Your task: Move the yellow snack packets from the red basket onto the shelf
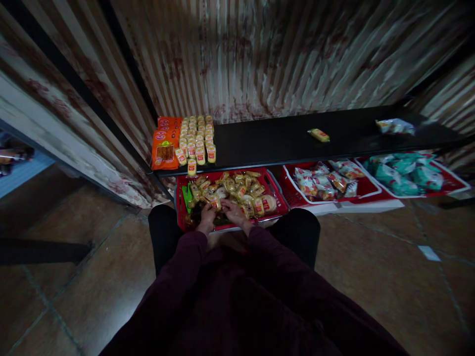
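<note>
Near black shelving point(260, 141), left fingers point(210, 208) clasp a glossy yellow, red-labelled packet point(215, 201); whether right fingers point(227, 205) grip is unclear.

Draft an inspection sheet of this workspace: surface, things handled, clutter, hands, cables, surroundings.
Surface: black shelf, its left end bearing rows of yellow snack packs beside orange packets.
Things handled: yellow-wrapped snacks heaped in the near red basket.
Clutter: a lone yellow pack and a pale shiny packet on the shelf; a white scrap on the floor.
Hands: left hand and right hand among the snacks; grip unclear.
Cables: nothing seen.
Surroundings: red-and-white packets and teal packets in further red baskets; tiled floor; pleated, patterned backdrop.
</note>
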`<state>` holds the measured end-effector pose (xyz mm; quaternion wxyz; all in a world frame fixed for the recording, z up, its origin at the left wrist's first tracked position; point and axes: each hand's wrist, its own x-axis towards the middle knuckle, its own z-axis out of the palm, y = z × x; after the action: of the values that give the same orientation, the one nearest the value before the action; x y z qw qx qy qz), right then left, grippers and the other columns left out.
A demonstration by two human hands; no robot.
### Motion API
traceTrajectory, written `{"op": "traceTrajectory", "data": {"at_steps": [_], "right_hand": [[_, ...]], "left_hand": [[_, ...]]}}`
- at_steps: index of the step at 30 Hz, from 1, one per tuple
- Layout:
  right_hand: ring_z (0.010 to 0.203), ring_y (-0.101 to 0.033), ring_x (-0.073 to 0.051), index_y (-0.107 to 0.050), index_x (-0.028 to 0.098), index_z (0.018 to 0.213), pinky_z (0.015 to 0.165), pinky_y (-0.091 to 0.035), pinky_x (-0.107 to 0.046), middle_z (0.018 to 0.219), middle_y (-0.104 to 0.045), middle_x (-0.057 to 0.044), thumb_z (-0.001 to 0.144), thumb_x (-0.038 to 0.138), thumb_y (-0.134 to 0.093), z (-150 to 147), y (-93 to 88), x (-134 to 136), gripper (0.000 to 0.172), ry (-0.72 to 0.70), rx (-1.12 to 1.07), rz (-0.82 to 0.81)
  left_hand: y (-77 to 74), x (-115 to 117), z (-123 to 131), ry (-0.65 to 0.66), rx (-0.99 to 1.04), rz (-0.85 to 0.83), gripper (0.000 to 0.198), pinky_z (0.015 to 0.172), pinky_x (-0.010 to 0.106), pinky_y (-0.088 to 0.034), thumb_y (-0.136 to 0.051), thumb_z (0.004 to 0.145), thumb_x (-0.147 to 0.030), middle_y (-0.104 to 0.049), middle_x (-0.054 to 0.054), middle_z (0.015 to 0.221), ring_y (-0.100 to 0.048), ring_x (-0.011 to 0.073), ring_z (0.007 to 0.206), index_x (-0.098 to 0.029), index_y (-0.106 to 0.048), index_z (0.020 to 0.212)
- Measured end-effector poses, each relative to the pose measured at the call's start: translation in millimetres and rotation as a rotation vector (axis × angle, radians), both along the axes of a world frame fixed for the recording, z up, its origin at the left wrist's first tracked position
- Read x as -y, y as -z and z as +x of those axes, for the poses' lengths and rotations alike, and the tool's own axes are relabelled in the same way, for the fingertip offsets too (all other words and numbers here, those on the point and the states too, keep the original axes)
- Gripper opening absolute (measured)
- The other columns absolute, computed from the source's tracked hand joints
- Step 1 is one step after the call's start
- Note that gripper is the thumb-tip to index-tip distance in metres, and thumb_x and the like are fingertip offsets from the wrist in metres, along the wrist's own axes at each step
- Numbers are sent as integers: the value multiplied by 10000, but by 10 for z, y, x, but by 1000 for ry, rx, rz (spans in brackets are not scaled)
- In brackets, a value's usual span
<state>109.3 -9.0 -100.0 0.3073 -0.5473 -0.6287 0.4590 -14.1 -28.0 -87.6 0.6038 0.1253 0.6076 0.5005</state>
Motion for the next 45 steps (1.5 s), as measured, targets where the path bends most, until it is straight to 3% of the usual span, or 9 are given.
{"op": "traceTrajectory", "data": {"at_steps": [8,17,24,31,38,45], "right_hand": [[991,-647,-164,-632,267,1170,970,-476,-354,1061,-711,-10,785,106,-477,19,35,13,445,-15,29,10],[928,-661,-156,-652,276,1151,930,-504,-350,1045,-716,-4,801,135,-492,27,-10,27,410,-17,43,31],[993,-648,-163,-660,280,1139,949,-495,-352,1077,-706,10,804,127,-498,23,-59,48,402,-8,16,24],[1027,-638,-153,-639,296,1152,977,-479,-350,1081,-703,25,794,108,-510,28,-80,48,425,-35,-17,10],[1019,-642,-138,-604,227,1169,948,-489,-324,1074,-699,-29,814,102,-489,22,-3,23,393,44,-51,-32],[1020,-641,-140,-655,217,1052,937,-492,-316,1073,-706,-31,828,137,-494,28,-29,24,288,48,-184,-48]], "left_hand": [[-49,23,4,65,7,33,214,644,209,-428,-697,616,-162,-643,-1,724,-556,95,639,-154,-652,825],[-50,22,0,-4,26,-5,355,673,214,-423,-708,641,-176,-642,0,801,-571,91,681,-189,-611,983],[-123,32,-13,-1,76,-53,253,683,211,-433,-638,716,-150,-630,1,778,-575,86,686,-189,-587,961],[-196,49,0,69,105,16,223,723,232,-447,-675,651,-141,-652,13,780,-597,117,743,-167,-614,863],[-147,14,-44,-1,121,-88,324,711,251,-462,-689,676,-199,-659,26,793,-612,126,710,-198,-605,990],[-142,-8,-83,-70,243,-118,206,723,273,-480,-539,770,-149,-642,32,753,-606,130,655,-171,-597,967]]}}
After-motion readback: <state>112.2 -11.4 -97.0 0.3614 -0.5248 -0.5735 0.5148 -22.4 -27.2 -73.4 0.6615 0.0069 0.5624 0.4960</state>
